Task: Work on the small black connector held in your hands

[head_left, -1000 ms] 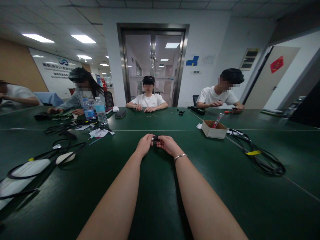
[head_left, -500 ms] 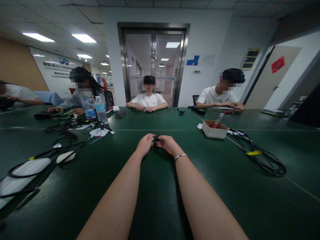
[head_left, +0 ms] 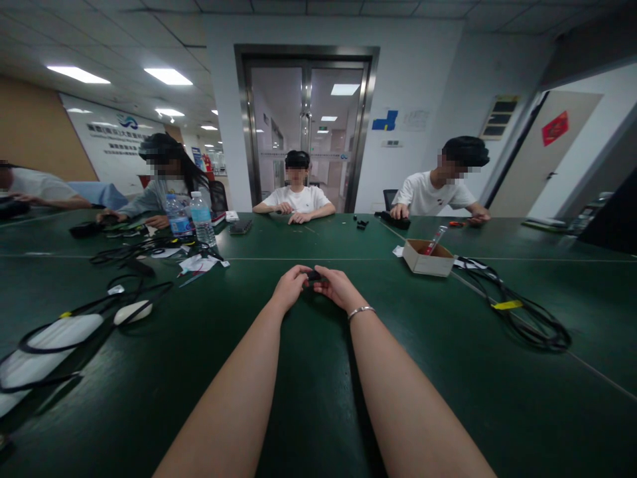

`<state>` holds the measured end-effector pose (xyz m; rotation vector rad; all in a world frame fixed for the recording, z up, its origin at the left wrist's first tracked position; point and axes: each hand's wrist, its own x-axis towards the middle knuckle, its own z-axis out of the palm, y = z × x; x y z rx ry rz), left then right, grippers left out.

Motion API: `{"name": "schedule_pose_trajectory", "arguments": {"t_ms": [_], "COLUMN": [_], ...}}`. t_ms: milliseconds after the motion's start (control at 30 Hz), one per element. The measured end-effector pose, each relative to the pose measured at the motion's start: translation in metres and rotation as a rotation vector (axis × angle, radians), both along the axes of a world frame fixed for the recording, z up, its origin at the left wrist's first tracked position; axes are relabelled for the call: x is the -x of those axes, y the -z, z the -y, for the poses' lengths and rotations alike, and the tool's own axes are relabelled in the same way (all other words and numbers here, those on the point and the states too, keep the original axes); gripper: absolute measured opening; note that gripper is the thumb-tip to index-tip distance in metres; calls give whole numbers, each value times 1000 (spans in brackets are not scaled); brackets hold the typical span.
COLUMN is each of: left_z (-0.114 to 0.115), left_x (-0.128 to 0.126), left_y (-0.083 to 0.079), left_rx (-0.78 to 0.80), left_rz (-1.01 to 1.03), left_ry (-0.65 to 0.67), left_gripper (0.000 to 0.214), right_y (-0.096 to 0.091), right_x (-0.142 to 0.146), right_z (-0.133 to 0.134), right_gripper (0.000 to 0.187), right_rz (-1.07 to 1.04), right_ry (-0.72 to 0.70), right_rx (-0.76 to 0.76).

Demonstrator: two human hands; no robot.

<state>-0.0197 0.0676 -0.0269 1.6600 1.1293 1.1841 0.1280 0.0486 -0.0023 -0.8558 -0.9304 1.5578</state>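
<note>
Dark green tabletop (head_left: 318,411) crossed by pale seams (head_left: 348,259); two upright plastic bottles (head_left: 202,222), left of centre; pale oval object (head_left: 133,312), left; open box (head_left: 428,265), right of centre; coiled black cable (head_left: 551,346), right.

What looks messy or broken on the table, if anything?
The left cables look messy: they sprawl in loose loops, partly over a white thing, while the right cable is coiled. Loose paper lies near the bottles. I see no spill. The black thing between left hand and right hand is too small to check.
</note>
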Motion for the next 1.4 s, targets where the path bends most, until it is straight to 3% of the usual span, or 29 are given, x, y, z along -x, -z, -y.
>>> {"name": "schedule_pose_trajectory", "arguments": {"t_ms": [333, 1400], "left_z": [5, 5], "left_x": [-1, 0], "left_y": [-5, -4], "left_rx": [18, 22], "left_rz": [19, 7], "left_ry": [-51, -9], "left_gripper": [27, 27], "right_y": [2, 2], "right_x": [-1, 0], "right_z": [-1, -1], "right_gripper": [12, 8], "right_rz": [-9, 3], "right_ry": [22, 27], "right_rx": [23, 15]}}
